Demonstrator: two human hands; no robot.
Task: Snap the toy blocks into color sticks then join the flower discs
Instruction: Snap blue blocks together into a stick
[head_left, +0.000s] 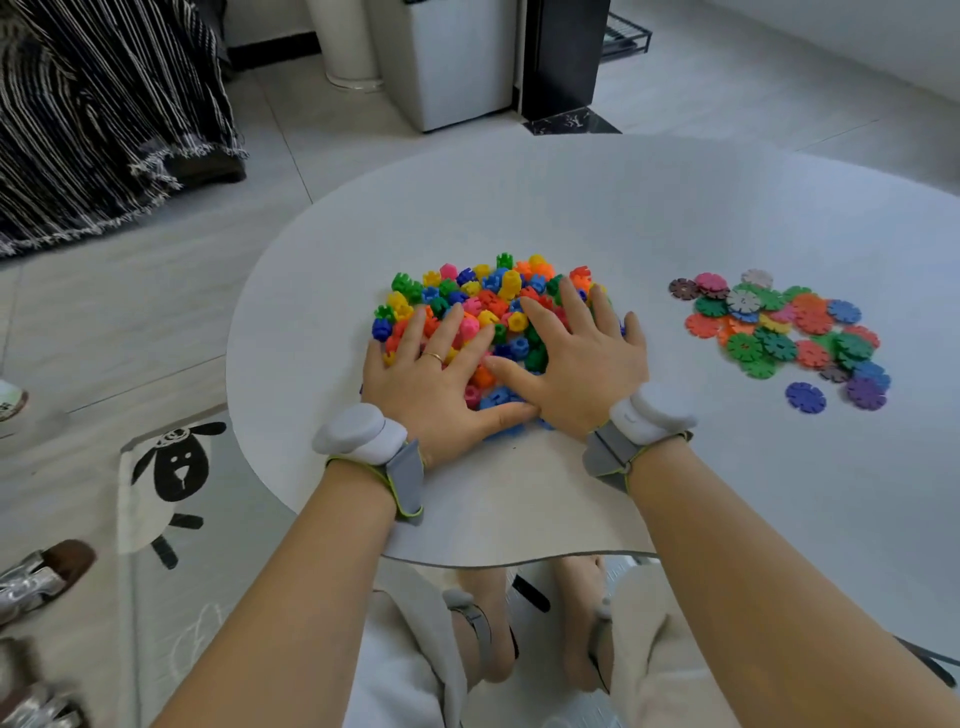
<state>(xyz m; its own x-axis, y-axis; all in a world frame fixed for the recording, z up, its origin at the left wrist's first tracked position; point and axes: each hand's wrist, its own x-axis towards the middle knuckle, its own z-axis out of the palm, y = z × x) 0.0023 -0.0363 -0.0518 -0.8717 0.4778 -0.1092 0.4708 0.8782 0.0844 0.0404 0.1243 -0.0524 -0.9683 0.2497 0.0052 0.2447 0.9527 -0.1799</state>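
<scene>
Evidently corralling the heap, we lay left hand (431, 387) and right hand (579, 374), fingers (574, 306) splayed and gripping nothing, on the toy blocks (488, 291), flower discs (779, 332) at three o'clock.

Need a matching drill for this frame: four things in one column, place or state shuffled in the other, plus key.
Column A
1. blocks
2. flower discs
3. sheep mat
4. left hand

Column B
a. on the floor, left of the table
b. wears a ring, fingers spread flat
c. heaped mid-table, partly covered
d. loose on the table's right side, untouched

Pairs: 1-c, 2-d, 3-a, 4-b
</scene>
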